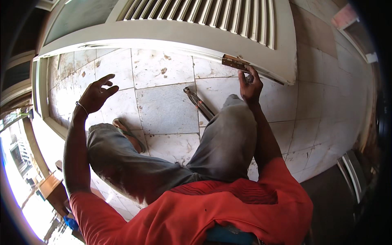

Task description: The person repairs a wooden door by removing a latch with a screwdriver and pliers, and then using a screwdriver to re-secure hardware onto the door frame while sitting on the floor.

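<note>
A white door (163,34) with a slatted panel lies across the far side, its narrow edge toward me. On that edge sits a rusty brown hinge (233,62). My right hand (250,86) is at the hinge's right end, thumb and fingertips closed around it; whether a small part is also between them cannot be made out. My left hand (96,94) hangs over the floor at the left, fingers apart and holding nothing. Between my knees, a pair of pincers (198,102) lies on the tiles, jaws pointing away, handle ends partly hidden by my right knee.
Pale floor tiles (166,108) carry scattered brown debris. My sandalled foot (132,136) rests at the left. A white frame (43,94) borders the left side. At the far right stands a pinkish-topped object (347,18), and a grey curved piece (354,175) lies at the lower right.
</note>
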{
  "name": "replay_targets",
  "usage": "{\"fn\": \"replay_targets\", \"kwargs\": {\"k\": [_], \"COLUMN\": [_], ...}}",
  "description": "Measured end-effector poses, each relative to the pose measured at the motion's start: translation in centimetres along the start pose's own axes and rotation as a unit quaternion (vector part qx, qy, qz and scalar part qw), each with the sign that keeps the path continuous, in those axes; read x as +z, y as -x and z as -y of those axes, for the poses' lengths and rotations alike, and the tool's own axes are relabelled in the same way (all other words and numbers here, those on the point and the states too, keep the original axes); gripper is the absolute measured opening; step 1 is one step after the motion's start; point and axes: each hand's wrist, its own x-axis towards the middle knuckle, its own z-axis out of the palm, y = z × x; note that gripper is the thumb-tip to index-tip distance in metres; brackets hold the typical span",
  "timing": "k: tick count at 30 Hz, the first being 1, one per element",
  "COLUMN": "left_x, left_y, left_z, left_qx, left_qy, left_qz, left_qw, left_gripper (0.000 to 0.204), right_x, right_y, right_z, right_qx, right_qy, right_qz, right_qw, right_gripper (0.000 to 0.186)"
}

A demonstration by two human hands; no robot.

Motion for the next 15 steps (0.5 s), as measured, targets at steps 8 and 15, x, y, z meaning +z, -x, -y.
{"fn": "replay_targets", "kwargs": {"k": [8, 15], "left_x": [-2.3, -3.2], "left_y": [-6.2, -12.1], "left_z": [4.7, 7.8], "left_qx": [0.099, 0.191], "left_qy": [-0.015, -0.033], "left_qz": [0.013, 0.056], "left_qw": [0.995, 0.979], "left_gripper": [0.066, 0.064], "right_x": [0.6, 2.2], "right_y": [-0.6, -0.1], "right_z": [0.5, 1.7], "right_qx": [-0.111, 0.095], "right_qy": [0.152, 0.115], "right_qz": [-0.052, -0.078], "right_qw": [0.981, 0.986], "right_gripper": [0.025, 0.046]}}
